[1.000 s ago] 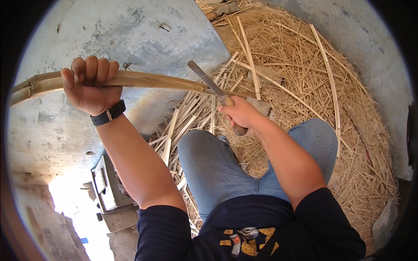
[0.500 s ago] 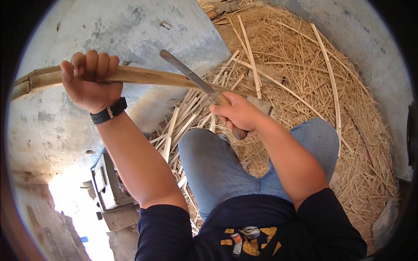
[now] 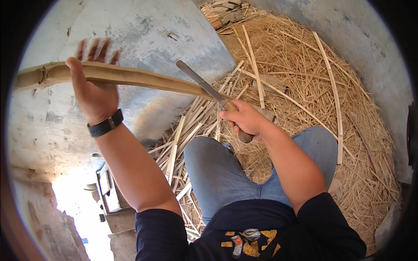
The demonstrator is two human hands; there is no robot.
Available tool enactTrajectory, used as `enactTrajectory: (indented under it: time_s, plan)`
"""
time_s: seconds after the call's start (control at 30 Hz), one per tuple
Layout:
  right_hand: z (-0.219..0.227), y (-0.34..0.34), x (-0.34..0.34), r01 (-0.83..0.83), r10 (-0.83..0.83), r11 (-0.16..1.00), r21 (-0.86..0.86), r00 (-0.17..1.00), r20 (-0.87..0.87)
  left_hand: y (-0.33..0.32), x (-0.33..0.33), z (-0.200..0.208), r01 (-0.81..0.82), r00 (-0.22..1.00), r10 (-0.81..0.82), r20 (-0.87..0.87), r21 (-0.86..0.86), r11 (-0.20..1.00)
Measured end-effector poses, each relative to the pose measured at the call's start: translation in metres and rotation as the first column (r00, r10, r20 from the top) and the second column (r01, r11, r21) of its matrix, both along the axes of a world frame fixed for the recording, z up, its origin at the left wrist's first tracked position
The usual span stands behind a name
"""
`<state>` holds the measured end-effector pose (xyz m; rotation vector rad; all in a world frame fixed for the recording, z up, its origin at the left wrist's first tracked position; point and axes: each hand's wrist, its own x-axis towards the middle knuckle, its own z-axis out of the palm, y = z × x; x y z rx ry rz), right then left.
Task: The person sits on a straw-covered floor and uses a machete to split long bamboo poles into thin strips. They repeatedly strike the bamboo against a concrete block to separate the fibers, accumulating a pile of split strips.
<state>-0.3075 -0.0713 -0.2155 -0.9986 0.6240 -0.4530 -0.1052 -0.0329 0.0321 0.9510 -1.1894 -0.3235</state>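
A long split bamboo pole (image 3: 143,77) stretches from the left edge to near my right hand, its hollow inner side showing. My left hand (image 3: 96,89), with a black watch on its wrist, lies against the pole with its fingers raised and apart, a little blurred. In my right hand (image 3: 246,118) is a long-bladed knife (image 3: 201,82), gripped by its wooden handle. The blade points up and to the left and crosses over the pole close to its right end. That end of the pole is partly hidden behind the knife and hand.
Straw-like shavings (image 3: 300,87) cover the floor ahead and to the right. Thin split strips (image 3: 187,130) lie piled beside my left knee, and a longer strip (image 3: 333,87) lies at the right. A grey wall (image 3: 130,35) stands close on the left.
My left hand has loosened from a closed grip on the bamboo to spread fingers. The pole has rolled to show its hollow side. Knife and right hand appear slightly lower and farther right.
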Motion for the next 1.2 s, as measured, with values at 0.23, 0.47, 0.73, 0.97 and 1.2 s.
enactTrajectory:
  time_s: [0.23, 0.47, 0.73, 0.97, 1.2]
  plan:
    - [0.006, 0.003, -0.002, -0.040, 0.028, 0.992, -0.122, 0.995, -0.099, 0.054, 0.044, 0.070, 0.331, 0.944, -0.330, 0.026, -0.106, 0.938]
    - [0.027, 0.006, -0.010, -0.045, 0.046, 0.997, -0.063, 0.999, 0.008, 0.030, 0.027, 0.068, 0.387, 0.917, -0.397, -0.030, -0.165, 0.907]
    - [0.042, 0.019, -0.011, -0.054, 0.057, 0.998, -0.025, 0.991, 0.120, 0.008, -0.018, 0.060, -0.148, 0.989, 0.144, -0.037, -0.262, 0.954]
    - [0.014, 0.006, -0.002, -0.029, 0.029, 1.000, 0.003, 0.998, 0.054, 0.002, -0.023, 0.066, -0.170, 0.985, 0.157, -0.071, -0.255, 0.952]
    - [0.042, 0.031, 0.001, 0.075, -0.070, 0.914, -0.400, 0.997, 0.028, 0.002, -0.011, 0.065, -0.354, 0.935, 0.327, -0.138, -0.277, 0.893]
